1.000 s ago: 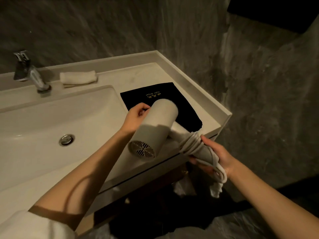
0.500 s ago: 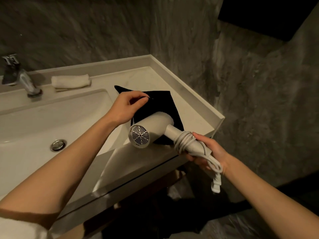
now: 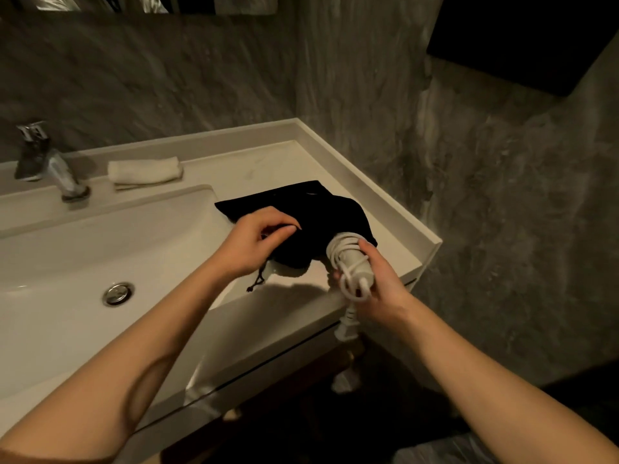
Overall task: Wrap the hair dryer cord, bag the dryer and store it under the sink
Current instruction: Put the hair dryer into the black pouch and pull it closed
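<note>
A black drawstring bag [image 3: 321, 212] lies on the counter to the right of the basin. The white hair dryer [image 3: 351, 259] has its head hidden inside the bag; only the handle sticks out, with the white cord [image 3: 348, 283] coiled around it. The plug [image 3: 346, 329] dangles over the counter's front edge. My right hand [image 3: 382, 289] grips the handle and cord. My left hand [image 3: 258, 242] pinches the bag's edge at its opening, and the bag's thin drawstring [image 3: 258, 281] trails below it.
The white sink counter [image 3: 395, 222] ends in a raised rim at the right, against a dark marbled wall. A basin with a metal drain [image 3: 118, 293] lies left, a chrome faucet [image 3: 50, 165] behind it. A folded white towel [image 3: 145, 169] rests at the back.
The dryer's head has gone into the black bag, pushed in by my right hand. My left hand shifted from the bag's top to its opening and lifted the edge.
</note>
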